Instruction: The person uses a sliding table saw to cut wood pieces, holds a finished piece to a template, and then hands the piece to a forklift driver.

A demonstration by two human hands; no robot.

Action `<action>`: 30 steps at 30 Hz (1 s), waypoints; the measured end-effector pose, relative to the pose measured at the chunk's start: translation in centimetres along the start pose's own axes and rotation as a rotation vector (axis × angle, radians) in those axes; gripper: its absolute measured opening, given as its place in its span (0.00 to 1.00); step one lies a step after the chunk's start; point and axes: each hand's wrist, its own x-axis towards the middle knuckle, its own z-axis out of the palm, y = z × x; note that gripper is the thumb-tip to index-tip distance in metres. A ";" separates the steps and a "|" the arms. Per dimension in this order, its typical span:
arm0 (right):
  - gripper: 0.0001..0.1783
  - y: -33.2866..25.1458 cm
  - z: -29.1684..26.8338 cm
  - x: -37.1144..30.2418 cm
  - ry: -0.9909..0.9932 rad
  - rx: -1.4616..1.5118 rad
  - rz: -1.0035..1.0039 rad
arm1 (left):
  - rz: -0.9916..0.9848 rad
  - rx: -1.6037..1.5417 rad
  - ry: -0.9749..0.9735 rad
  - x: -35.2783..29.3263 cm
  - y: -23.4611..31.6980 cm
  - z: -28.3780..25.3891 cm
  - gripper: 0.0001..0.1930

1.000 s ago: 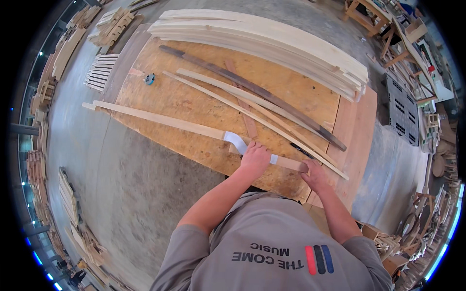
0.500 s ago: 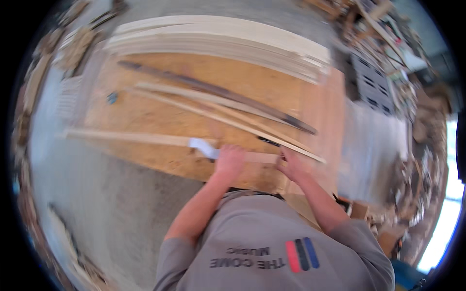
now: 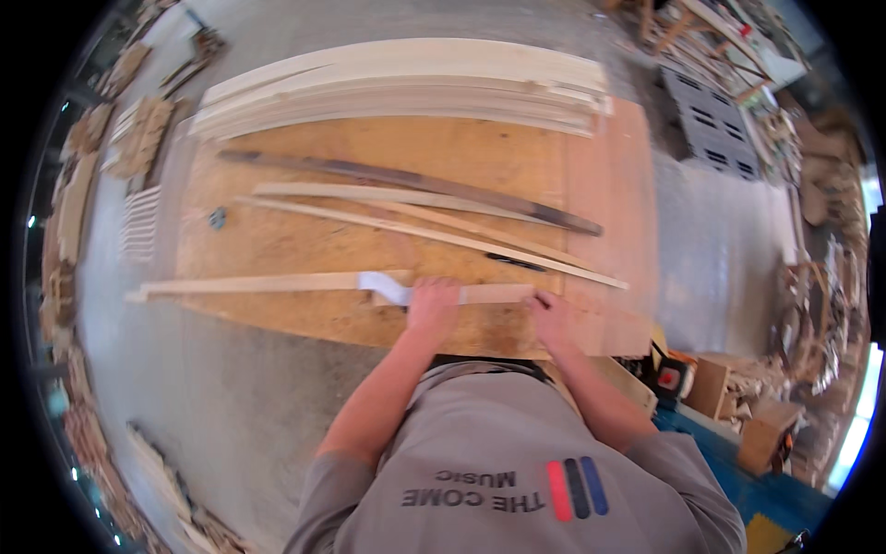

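Observation:
My left hand (image 3: 434, 307) is closed over a pale wooden strip (image 3: 498, 294) near the table's front edge, knuckles up. A curled white piece, like paper or tape, (image 3: 383, 286) lies against the wood just left of those fingers. Farther left runs a long pale strip (image 3: 254, 283), its end past the table edge. At the short strip's right end, my right hand (image 3: 552, 321) pinches a small dark stick-like thing (image 3: 543, 300), mostly hidden by the fingers. A black pen-like tool (image 3: 515, 262) lies beyond that hand, beside the loose strips.
Loose pale strips (image 3: 388, 222) and a dark brown bar (image 3: 406, 181) lie across the table (image 3: 295, 240). A stack of pale boards (image 3: 397, 74) lines its far side. A small blue-grey object (image 3: 217, 219) sits at left. Wooden boxes (image 3: 711, 388) stand at the right.
The whole view has turned slightly and is sharper. My right hand has drawn a little toward me, away from the black pen-like tool. My left hand stays on the wood.

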 end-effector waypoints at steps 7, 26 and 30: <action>0.17 1.1 0.2 0.2 0.032 0.244 0.036 | -0.002 -0.021 0.000 0.1 0.7 -0.1 0.06; 0.15 1.4 -0.3 0.7 -0.036 0.378 0.136 | 0.018 0.039 -0.197 1.0 0.3 -1.3 0.07; 0.15 2.2 0.1 0.9 -0.007 0.409 0.114 | 0.016 -0.016 -0.174 0.9 0.2 -0.9 0.06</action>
